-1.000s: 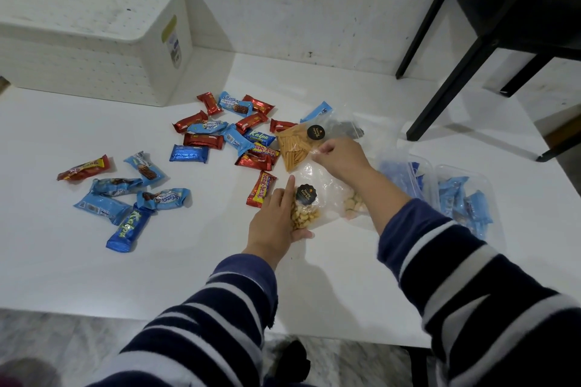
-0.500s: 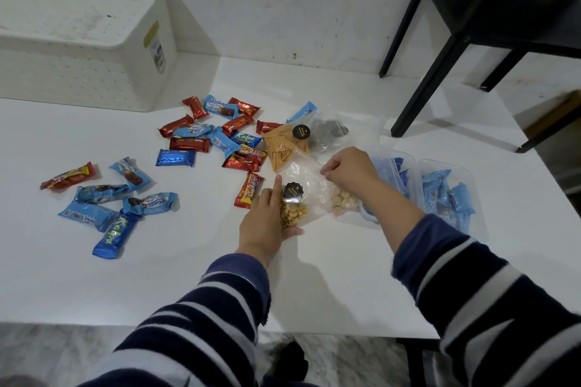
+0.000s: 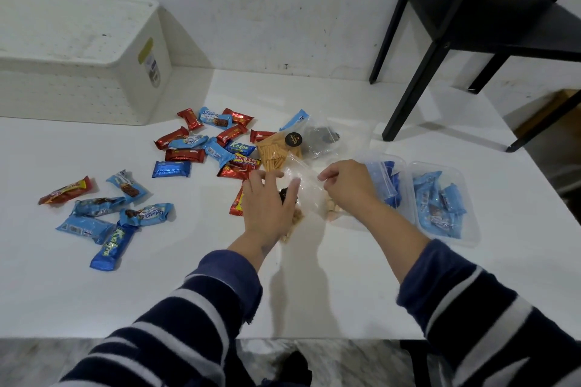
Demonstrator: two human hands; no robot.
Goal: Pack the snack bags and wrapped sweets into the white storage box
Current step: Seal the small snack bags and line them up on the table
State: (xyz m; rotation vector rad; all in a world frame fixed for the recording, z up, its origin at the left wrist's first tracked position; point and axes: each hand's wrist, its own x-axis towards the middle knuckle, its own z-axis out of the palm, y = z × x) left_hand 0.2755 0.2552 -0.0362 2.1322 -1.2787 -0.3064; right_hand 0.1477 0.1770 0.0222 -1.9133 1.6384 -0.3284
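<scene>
Head view: left hand flat, right hand pinching clear bag.

1. White perforated plastic storage box: stands at the far left of the table against the wall, with a label on its right end.
2. Red and blue foil-wrapped sweets, centre cluster: lie flat and partly overlapping, in front of the box's right end.
3. Blue and red wrapped sweets, left cluster: lie apart from the centre cluster.
4. Clear plastic snack bag of orange sticks: lies flat, bearing a round black sticker.
5. Clear plastic snack bag of pale nuts: lies just in front of the orange-stick bag.
</scene>
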